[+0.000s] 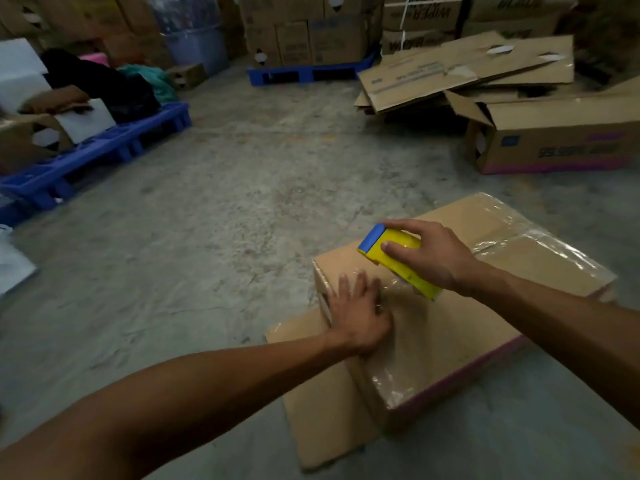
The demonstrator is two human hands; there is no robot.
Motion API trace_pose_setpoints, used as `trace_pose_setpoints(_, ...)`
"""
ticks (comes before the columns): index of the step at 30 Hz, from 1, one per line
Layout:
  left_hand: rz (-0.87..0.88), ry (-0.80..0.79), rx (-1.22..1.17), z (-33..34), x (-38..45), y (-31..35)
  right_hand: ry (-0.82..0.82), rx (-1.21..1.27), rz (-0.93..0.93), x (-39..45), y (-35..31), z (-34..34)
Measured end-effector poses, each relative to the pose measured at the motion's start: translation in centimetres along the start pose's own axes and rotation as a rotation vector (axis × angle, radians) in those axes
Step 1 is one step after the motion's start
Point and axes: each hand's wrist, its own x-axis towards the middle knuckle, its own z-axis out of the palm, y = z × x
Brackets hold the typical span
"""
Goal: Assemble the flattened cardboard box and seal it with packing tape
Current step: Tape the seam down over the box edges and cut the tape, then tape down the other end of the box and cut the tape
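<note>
A person is looking down at their own two bare arms, which are reaching forward and to the right over an assembled cardboard box [450,327] sitting on a concrete floor [207,220], low and right of centre in the view. The box's long axis is running diagonally, from its near end by the person's right side up and away toward the far right. Glossy clear packing tape [540,244] is already lying in wrinkled strips across the far part of the top and down the near face. The left hand [356,313] is lying flat and spread, palm down, pressing on the top near the box's left end, where the tape is meeting the cardboard. The right hand [426,254] is curled around a yellow tape dispenser with a blue end [391,254], thumb on its near side and fingers over the top, and it is tilting the dispenser with its lower end touching the tape just beside the left hand's fingertips. Both hands are sitting close together at the box's left end, the right a little farther out. A flat piece of cardboard [318,417] is lying under or against the box's near-left side; which, the view is not showing clearly. The next stroke probably depends on this seam line running rightward along the top.
</note>
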Motion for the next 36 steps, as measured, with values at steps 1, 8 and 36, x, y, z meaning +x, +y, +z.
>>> trace_pose_setpoints(1,0.050,-0.032,-0.099,0.2,0.3,1.0,0.012,0.006,0.021,-0.2,0.6,-0.8)
trace_pose_setpoints(8,-0.167,0.055,-1.151,-3.0,2.8,4.3,-0.051,0.403,0.188,-1.9,4.1,-7.8)
trace_pose_setpoints(36,-0.260,-0.234,-1.019,-8.0,4.6,8.3,-0.293,0.542,0.282,-4.0,4.0,-10.5)
